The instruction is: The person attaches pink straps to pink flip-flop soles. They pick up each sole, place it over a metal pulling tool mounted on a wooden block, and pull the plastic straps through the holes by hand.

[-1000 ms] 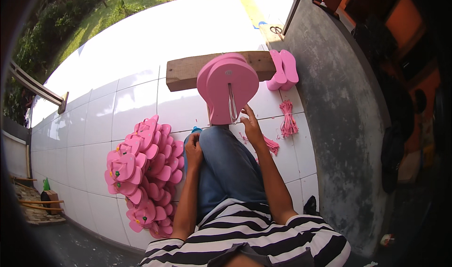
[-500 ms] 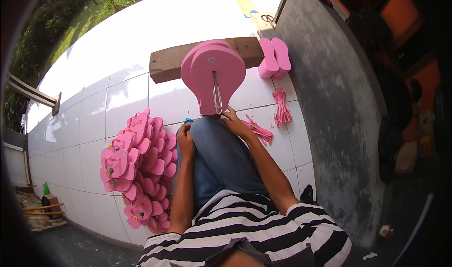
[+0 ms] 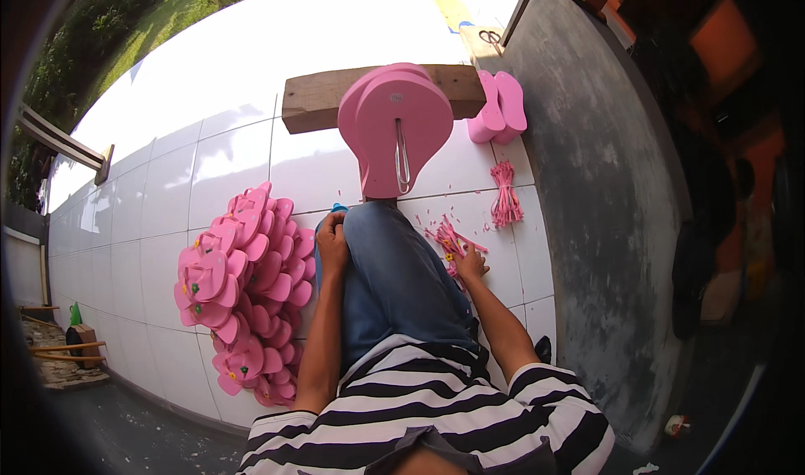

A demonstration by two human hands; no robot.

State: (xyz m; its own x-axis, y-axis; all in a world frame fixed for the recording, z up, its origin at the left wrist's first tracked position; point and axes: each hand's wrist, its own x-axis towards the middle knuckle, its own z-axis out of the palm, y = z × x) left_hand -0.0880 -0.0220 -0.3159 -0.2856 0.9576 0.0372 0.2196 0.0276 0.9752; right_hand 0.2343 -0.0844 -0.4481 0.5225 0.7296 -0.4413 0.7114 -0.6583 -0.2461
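Observation:
My left hand (image 3: 333,235) rests on my left knee with its fingers curled; a small blue thing (image 3: 338,207) pokes out just beyond them, its kind unclear. Beside my right leg, the fingers of my right hand (image 3: 474,263) are closed at the edge of a loose heap of pink flip-flop straps (image 3: 450,238), with yellow bits close by. Past my knees, a pair of pink flip-flop soles (image 3: 375,140) lies stacked on a wooden beam (image 3: 310,102). A looped metal wire tool (image 3: 402,160) runs along the upper sole; neither hand touches it.
A big pile of finished pink flip-flops (image 3: 243,286) lies to my left. At the right stand more pink soles (image 3: 508,106) and a tied strap bundle (image 3: 506,194), beside a grey wall (image 3: 595,198). Scissors (image 3: 490,39) lie farther off. Pink scraps dot the white tiles.
My right hand has left the near end of the soles and moved right and back to the loose straps. My left hand stays on the knee. The view has shifted slightly.

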